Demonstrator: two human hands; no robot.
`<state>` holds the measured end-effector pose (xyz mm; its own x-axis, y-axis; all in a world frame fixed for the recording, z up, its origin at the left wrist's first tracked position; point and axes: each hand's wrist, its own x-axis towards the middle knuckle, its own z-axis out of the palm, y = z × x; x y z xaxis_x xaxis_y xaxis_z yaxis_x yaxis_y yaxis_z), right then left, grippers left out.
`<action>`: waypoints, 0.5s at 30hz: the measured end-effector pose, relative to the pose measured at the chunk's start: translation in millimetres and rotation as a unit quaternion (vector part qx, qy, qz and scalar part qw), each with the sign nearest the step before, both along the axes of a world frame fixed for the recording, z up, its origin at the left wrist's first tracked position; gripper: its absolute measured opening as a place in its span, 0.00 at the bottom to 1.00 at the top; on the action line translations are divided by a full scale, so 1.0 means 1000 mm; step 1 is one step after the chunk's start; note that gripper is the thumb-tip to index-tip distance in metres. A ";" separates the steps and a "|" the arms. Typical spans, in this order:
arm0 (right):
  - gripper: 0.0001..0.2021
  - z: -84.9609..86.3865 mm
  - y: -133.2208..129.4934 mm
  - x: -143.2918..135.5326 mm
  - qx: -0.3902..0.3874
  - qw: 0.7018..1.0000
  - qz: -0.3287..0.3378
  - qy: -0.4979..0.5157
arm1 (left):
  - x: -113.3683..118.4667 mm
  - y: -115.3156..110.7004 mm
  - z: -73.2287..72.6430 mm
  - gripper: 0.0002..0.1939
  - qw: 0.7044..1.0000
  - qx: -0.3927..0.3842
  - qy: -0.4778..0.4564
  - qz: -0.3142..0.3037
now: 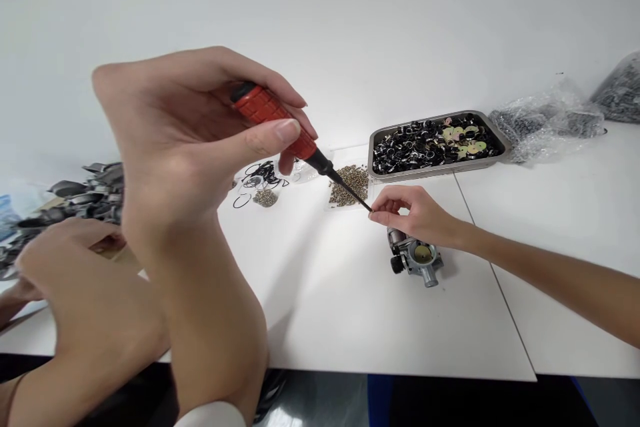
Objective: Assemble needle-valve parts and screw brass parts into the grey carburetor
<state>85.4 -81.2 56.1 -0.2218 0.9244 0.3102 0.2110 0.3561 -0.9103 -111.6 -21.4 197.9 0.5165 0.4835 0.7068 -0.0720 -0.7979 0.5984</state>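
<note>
A red and black screwdriver (273, 119) is gripped by its handle in my left hand (200, 127), its shaft slanting down to the right. The tip meets the pinched thumb and finger of my right hand (413, 213); a tiny brass-coloured piece shows there, too small to make out well. Below my right hand, a metal carburetor-like part (423, 259) with a black knob stands on the white table (340, 307). Just behind the screwdriver tip lies a pile of small brass-coloured screws (350, 183) on a clear plastic sheet.
A metal tray (440, 171) of black rings and yellowish plates stands at the back. Bubble wrap (550, 120) lies to its right. Black rings (265, 173) and a small bag of screws (265, 197) lie left of centre. Another person's hands (70, 247) are beside grey metal parts (90, 193).
</note>
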 end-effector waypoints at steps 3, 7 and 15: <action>0.07 0.000 0.000 0.000 0.001 1.000 -0.007 0.001 | 0.002 0.002 -0.001 0.08 0.999 0.009 0.006 0.034; 0.07 0.000 0.001 -0.001 0.003 1.000 -0.013 0.021 | 0.003 0.002 0.000 0.08 0.999 -0.003 0.002 0.034; 0.07 0.004 0.001 0.003 -0.009 0.999 0.020 0.030 | 0.005 0.011 -0.004 0.10 1.000 -0.006 -0.009 -0.009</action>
